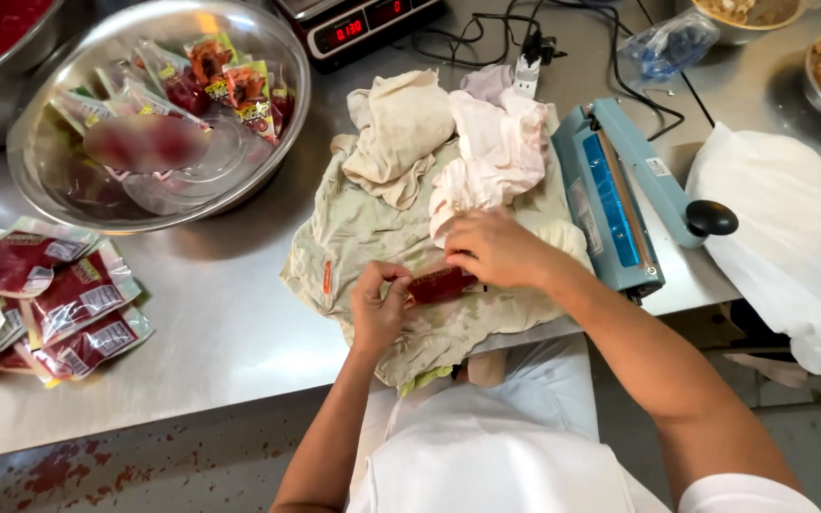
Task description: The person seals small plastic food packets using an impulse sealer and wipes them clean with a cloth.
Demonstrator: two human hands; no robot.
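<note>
A small red sachet (437, 284) lies flat on a stained pale green cloth (358, 228) at the table's near edge. My left hand (377, 306) pinches its left end. My right hand (498, 249) presses down on its right end, fingers curled over it. Crumpled cream and pink rags (448, 142) are heaped on the cloth just beyond my hands. A blue heat sealer (610, 190) with a black knob stands to the right of my right hand.
A steel bowl (268, 161) at the back left holds several filled sachets. Sealed red packets (59, 304) lie in a pile at the far left. A digital scale (358, 27) and cables sit behind. A white plastic bag (791, 228) lies at the right.
</note>
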